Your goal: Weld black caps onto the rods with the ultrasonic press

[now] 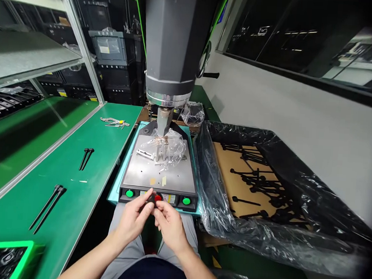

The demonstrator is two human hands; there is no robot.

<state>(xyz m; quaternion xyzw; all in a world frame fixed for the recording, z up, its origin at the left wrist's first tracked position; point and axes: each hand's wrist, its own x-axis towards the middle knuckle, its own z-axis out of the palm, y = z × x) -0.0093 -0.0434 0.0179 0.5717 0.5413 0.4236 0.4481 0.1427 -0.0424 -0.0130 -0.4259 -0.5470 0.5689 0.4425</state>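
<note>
I have the left hand and right hand pinching a small black part at the machine base's front edge. A loose fingertip grip could drop it lapward; a stray knuckle could press the red button.

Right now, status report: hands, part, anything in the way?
Left hand pinching small black part; right hand close beside, contact unclear. Part partly hides red button. Clear plastic on metal plate, below machine head.
</note>
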